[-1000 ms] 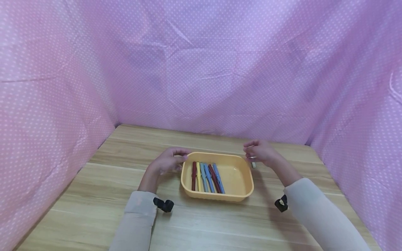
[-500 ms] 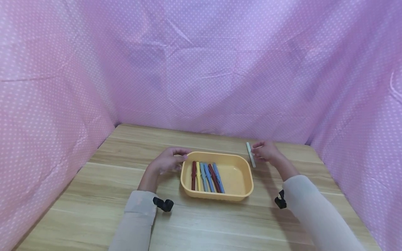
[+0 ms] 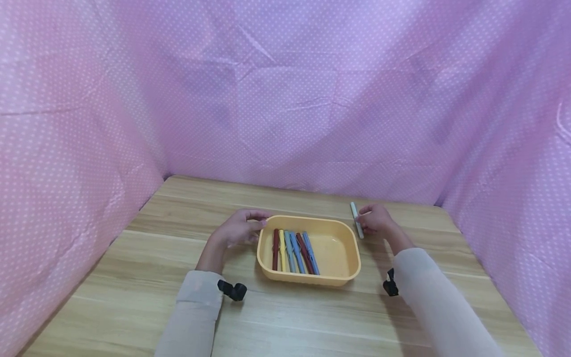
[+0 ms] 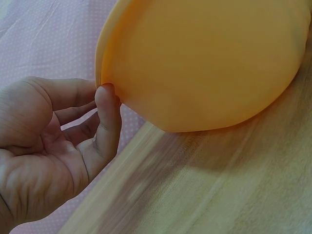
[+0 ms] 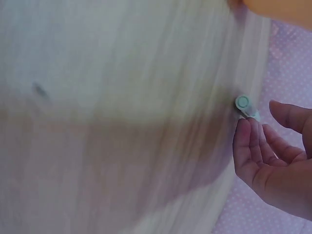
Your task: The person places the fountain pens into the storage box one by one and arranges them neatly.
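Observation:
My left hand (image 3: 241,229) pinches the left rim of a yellow plastic tray (image 3: 336,278), thumb and finger meeting at its edge in the left wrist view (image 4: 101,90). Several pens lie side by side in the tray's left half: dark red pens (image 3: 275,250), a yellow pen (image 3: 282,250), a grey-green pen (image 3: 290,253) and blue pens (image 3: 311,253). Just right of the tray, a pale green pen (image 3: 354,210) lies on the table. At its right side, my right hand (image 3: 376,218) has its fingertips against the pen, and its thumb stands apart from it in the right wrist view (image 5: 282,151).
The wooden table (image 3: 147,277) runs back to a pink dotted cloth (image 3: 285,124), which hangs on the far side and both flanks. A black wrist mount (image 3: 232,291) sticks out from the left sleeve, another mount (image 3: 390,283) from the right.
My right hand has drawn back to the right off the pale green pen, uncovering it, then come slightly back against its side. My left hand and the tray have stayed in place.

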Motion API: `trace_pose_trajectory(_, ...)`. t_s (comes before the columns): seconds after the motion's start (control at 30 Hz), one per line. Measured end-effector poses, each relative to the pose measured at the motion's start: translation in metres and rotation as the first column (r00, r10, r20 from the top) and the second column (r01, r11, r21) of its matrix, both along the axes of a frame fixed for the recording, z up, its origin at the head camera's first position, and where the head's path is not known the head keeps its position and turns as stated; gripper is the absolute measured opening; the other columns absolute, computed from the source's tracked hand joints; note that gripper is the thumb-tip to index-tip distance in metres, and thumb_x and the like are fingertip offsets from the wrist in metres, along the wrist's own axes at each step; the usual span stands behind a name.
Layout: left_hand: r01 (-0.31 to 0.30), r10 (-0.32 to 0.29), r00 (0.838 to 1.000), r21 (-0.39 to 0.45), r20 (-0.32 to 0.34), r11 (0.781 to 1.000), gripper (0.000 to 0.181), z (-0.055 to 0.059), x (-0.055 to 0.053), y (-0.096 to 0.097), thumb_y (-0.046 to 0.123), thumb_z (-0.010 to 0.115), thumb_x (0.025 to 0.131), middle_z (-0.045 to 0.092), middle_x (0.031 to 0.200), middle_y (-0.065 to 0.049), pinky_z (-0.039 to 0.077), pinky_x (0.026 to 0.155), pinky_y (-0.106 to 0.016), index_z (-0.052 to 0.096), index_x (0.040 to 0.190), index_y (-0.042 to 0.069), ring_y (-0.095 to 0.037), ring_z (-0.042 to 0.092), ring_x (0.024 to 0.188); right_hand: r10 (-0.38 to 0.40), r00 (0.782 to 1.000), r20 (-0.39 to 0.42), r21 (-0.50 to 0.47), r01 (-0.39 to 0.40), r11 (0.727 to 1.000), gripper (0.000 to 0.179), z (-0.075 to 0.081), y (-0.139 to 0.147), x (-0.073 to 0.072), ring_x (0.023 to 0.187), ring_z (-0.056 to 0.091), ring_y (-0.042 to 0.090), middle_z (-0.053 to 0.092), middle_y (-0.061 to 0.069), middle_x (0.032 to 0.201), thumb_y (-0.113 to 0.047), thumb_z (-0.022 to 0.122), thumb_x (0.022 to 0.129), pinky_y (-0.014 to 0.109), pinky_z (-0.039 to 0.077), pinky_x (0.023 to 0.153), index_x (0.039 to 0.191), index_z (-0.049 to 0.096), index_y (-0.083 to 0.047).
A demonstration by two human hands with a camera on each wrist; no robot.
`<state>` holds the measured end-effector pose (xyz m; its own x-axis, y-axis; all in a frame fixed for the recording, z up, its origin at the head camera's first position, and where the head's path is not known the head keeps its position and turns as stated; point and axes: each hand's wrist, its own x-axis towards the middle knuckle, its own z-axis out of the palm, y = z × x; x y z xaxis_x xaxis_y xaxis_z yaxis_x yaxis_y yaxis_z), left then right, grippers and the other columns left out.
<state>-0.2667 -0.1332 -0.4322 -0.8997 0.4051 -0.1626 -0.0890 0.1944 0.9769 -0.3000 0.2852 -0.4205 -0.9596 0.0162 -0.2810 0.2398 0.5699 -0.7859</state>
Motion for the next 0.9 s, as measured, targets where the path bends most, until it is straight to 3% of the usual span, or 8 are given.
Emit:
trace_pose_trajectory(0.13,0.006,-0.006,1.000,0.000,-0.003,1.000,0.032,0.000,0.001,0.000,0.011,0.062,0.103,0.057,0.134,-0.015,0.062,0.077,-0.037,0.065,0.135,0.008,-0.029,0.069,0.097,0.001,1.000,-0.021,0.091,0.001,0.996,0.044,-0.004,-0.003,0.001,0.082,0.063,0.017,0.061,0.016,0.103,-0.007,0.065,0.095,0.026,0.060,0.069,0.132,0.051,0.012)
trace_pose_trajectory(0.27,0.005,-0.005,1.000,-0.005,0.000,1.000,0.032,-0.001,0.001,0.000,0.012,0.062,0.103,0.058,0.134,-0.014,0.062,0.077,-0.037,0.065,0.135,0.009,-0.029,0.069,0.099,-0.008,1.000,-0.024,0.108,0.010,0.994,0.048,-0.008,-0.003,0.002,0.089,0.064,0.021,0.060,0.023,0.115,-0.009,0.068,0.094,0.027,0.060,0.072,0.134,0.050,0.011)
trace_pose_trajectory(0.47,-0.002,0.002,1.000,-0.010,-0.001,1.000,0.032,0.000,0.001,0.000,0.011,0.062,0.103,0.058,0.134,-0.014,0.062,0.076,-0.036,0.065,0.135,0.009,-0.029,0.069,0.098,-0.031,0.999,-0.043,0.117,0.036,0.992,0.055,-0.013,-0.004,0.000,0.086,0.064,0.022,0.060,0.024,0.116,-0.011,0.076,0.090,0.026,0.058,0.070,0.133,0.050,0.011)
trace_pose_trajectory(0.9,0.010,-0.010,1.000,0.002,0.011,1.000,0.033,-0.002,0.001,0.000,0.012,0.061,0.104,0.057,0.135,-0.015,0.062,0.080,-0.038,0.064,0.136,0.008,-0.031,0.068,0.104,-0.024,0.993,-0.120,0.198,0.048,0.979,0.046,-0.021,-0.003,-0.003,0.088,0.061,0.025,0.063,0.023,0.110,-0.010,0.074,0.088,0.025,0.052,0.068,0.126,0.057,0.009)
